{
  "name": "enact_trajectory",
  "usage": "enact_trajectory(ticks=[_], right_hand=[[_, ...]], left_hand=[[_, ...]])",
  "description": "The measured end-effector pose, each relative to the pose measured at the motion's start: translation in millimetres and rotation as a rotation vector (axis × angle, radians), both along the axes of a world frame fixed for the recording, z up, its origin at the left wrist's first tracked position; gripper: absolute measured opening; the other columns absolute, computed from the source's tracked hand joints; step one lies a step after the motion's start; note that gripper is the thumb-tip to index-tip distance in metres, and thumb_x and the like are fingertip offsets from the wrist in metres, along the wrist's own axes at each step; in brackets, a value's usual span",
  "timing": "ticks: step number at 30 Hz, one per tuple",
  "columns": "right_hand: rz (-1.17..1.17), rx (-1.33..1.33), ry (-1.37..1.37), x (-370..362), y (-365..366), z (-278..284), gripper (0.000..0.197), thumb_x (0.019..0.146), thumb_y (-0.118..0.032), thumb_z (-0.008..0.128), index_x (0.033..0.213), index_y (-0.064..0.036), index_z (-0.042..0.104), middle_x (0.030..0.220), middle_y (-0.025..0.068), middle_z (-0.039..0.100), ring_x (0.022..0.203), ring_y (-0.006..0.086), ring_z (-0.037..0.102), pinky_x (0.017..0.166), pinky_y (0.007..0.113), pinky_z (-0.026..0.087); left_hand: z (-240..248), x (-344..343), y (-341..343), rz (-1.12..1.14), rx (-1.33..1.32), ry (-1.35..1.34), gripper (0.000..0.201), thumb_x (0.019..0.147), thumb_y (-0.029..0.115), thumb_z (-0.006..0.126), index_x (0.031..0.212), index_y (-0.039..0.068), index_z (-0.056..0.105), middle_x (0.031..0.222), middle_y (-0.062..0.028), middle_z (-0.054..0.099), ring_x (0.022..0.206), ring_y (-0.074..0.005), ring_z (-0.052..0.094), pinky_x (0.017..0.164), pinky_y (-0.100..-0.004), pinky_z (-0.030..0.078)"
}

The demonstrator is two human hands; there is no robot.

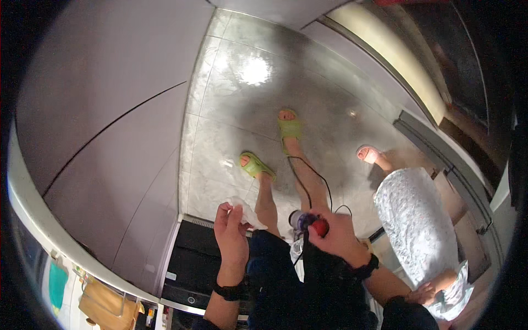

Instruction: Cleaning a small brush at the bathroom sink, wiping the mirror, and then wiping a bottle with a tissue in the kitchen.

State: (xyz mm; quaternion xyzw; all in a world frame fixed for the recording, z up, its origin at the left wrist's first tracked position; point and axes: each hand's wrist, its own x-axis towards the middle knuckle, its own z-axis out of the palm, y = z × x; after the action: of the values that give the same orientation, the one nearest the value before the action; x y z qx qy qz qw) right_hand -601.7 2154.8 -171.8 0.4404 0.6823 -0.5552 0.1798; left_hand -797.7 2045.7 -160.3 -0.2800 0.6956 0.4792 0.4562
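My left hand [231,236] is raised in front of me, its thumb and fingers pinching a crumpled white tissue [247,212]. To the right, my right hand [339,237] is closed round a small handheld device [300,220] with a purple body, a pale rounded end and a red part under my fingers. Its exact kind does not show. A thin black cord [328,184] loops over my leg near the device. Something clear and crinkled hangs just below it, partly hidden by my dark clothing.
My feet wear green slippers [291,129] on a grey tiled floor [236,93]. A person in a light patterned garment [415,225] stands close on my right, one hand at its hem. Pale cabinet panels [110,121] rise at left; a black appliance [190,253] stands lower left.
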Motion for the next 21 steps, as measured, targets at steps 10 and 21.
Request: enact_trajectory(ticks=[10,21], right_hand=[[-0.268,0.324,0.18,-13.0,-29.5,12.0,0.038,0.069,-0.014,0.068,0.104,-0.0065,0.056,0.072,0.0133,0.063,0.059,0.0268,0.063,0.057,0.031,0.05],[0.183,0.007,0.232,167.7,-133.0,49.9,0.024,0.07,-0.016,0.068,0.091,-0.0096,0.058,0.062,0.0113,0.061,0.057,0.0304,0.062,0.055,0.036,0.05]], left_hand=[[32.7,53.0,-43.3,-0.201,0.268,-0.035,0.006,0.088,0.006,0.053,0.094,0.004,0.054,0.087,0.0007,0.055,0.076,-0.0064,0.051,0.067,-0.0218,0.043],[19.8,100.4,-176.4,-0.368,0.121,0.016,0.012,0.087,0.008,0.051,0.098,0.005,0.054,0.081,-0.001,0.059,0.063,-0.0084,0.054,0.056,-0.0219,0.044]])
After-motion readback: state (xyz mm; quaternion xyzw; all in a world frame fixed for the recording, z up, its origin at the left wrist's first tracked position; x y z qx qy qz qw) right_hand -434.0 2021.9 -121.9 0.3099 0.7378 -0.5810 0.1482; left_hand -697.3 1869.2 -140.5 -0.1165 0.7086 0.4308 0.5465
